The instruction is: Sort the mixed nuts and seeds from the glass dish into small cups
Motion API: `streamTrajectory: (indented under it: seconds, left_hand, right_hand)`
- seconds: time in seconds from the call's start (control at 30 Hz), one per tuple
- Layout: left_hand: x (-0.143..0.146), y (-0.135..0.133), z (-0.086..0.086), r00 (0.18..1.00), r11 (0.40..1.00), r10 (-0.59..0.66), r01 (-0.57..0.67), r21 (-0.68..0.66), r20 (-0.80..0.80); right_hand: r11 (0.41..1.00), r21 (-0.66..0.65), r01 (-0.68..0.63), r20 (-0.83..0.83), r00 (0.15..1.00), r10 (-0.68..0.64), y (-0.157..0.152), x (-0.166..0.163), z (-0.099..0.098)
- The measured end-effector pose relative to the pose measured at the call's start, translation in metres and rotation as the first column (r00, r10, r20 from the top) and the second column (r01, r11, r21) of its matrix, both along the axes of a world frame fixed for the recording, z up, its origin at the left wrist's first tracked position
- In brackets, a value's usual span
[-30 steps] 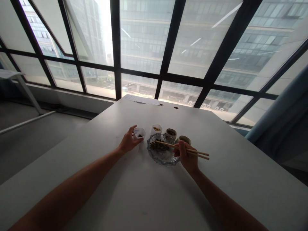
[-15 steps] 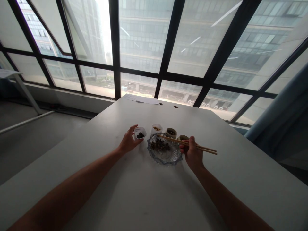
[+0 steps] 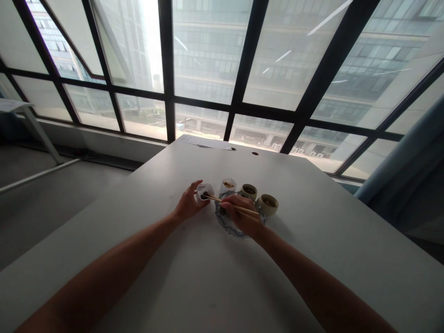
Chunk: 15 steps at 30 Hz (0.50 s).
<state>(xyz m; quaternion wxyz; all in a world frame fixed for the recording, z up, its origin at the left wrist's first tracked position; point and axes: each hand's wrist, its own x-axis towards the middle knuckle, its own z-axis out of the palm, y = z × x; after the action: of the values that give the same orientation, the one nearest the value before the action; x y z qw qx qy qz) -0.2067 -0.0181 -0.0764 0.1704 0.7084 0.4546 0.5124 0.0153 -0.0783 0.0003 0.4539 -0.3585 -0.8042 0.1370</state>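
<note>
My left hand (image 3: 188,202) grips a small white plastic cup (image 3: 200,187) by its side, thumb and fingers around it. Dark pieces (image 3: 204,195) lie inside that cup. In my right hand (image 3: 243,213) is a pair of wooden chopsticks (image 3: 248,212), their tips reaching into the cup at the dark pieces. Beneath the right hand sits a clear glass plate (image 3: 231,230) with a wavy rim; the hand hides most of the brown pieces on it. Whether the tips pinch anything, I cannot tell.
Behind the plate stand a white cup (image 3: 228,186) of yellowish pieces and two olive-coloured cups, one in the middle (image 3: 249,191) and one at the right (image 3: 268,205). Papers (image 3: 204,142) lie at the white table's (image 3: 166,277) far edge, near the windows.
My right hand has swung left across the plate, bringing the chopstick tips from above the plate into the white cup. The right olive cup now shows fully. My left hand keeps its hold.
</note>
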Motion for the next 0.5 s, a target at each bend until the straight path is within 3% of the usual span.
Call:
streamTrajectory:
  seconds: [0.3,0.5]
  left_hand:
    - [-0.002,0.001,0.000,1.000,0.999,-0.003,0.003,-0.037,0.002]
    - [-0.003,0.000,0.000,1.000,0.995,0.022,-0.023,-0.100,-0.003]
  right_hand:
    - [0.978,-0.121,0.172,-0.307,0.930,-0.202,-0.018,0.040,0.008]
    - [0.974,-0.185,0.127,-0.165,0.973,-0.158,-0.023,0.056,0.000]
